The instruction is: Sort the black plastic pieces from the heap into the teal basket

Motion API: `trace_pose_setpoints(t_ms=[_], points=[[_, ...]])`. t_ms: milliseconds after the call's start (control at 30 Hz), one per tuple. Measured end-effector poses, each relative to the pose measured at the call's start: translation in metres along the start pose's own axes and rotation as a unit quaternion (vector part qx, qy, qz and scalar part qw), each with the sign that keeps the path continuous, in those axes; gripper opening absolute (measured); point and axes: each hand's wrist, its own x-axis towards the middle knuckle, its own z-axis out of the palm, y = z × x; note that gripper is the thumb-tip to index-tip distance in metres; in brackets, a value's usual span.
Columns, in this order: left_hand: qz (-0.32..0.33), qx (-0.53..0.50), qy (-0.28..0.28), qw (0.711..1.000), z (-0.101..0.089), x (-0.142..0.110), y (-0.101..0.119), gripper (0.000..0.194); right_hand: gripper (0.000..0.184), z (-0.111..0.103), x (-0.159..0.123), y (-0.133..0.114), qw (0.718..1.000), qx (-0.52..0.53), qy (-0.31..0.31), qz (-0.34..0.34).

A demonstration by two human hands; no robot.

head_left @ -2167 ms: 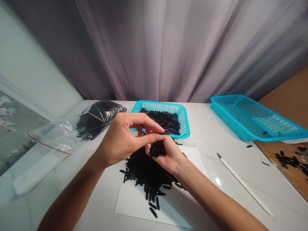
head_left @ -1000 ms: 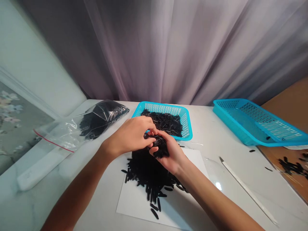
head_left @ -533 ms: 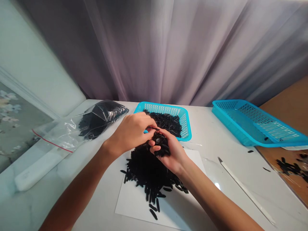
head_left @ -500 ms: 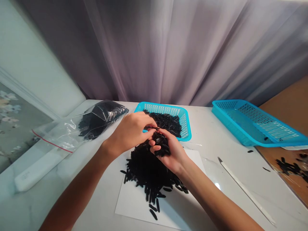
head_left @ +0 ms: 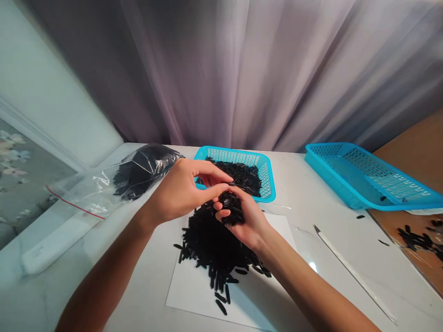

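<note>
A handful of small, elongated black pieces (head_left: 231,205) rests in my right hand (head_left: 254,219), whose fingers curl round it. My left hand (head_left: 188,189) reaches over from the left with thumb and fingers apart. Its thumb tip meets the tip of my right index finger, and no piece shows clearly in its grasp. Below both hands, a heap of the same black pieces (head_left: 214,244) spreads over a white sheet (head_left: 194,299). Just beyond the hands is a blue basket (head_left: 270,182) with many black pieces in it; my left fingers partly cover its near left side.
A clear zip bag (head_left: 145,170) of black pieces lies at left, over a white block-like object (head_left: 55,244). On the right are a second blue basket (head_left: 353,203), a white pen-like tool (head_left: 356,274) and loose pieces (head_left: 415,240) on a brown surface. A grey curtain (head_left: 224,69) hangs behind.
My left thumb and fingers have spread from a pinch on a thin black piece, and the hand has shifted slightly. My right hand stays in place with its handful.
</note>
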Motion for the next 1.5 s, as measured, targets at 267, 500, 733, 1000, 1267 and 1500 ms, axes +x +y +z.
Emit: trace_pose_setpoints(t_ms=[267,500,733,1000,1267,1500], points=[[0.007,-0.038,-0.004,0.999,0.001,-0.002,0.003,0.007,0.02,-0.001,0.0,0.0,1.0,0.005,-0.004,-0.002],[0.032,-0.035,0.008,0.999,0.001,-0.005,0.008,0.006,0.015,-0.002,0.001,0.001,1.0,0.008,-0.005,0.001],[0.051,-0.034,0.017,0.998,0.0,-0.007,0.01,0.007,0.008,-0.005,0.003,0.001,1.0,0.009,-0.01,0.002],[0.052,-0.04,0.016,0.998,0.0,-0.008,0.013,0.008,0.008,-0.005,0.003,0.002,1.0,0.011,-0.015,0.004],[0.039,-0.051,0.022,0.998,0.0,-0.007,0.014,0.009,0.006,-0.005,0.004,0.003,1.0,0.016,-0.013,0.011],[0.049,-0.039,0.024,0.998,-0.001,-0.009,0.015,0.009,0.003,-0.006,0.004,0.003,1.0,0.026,-0.009,0.011]])
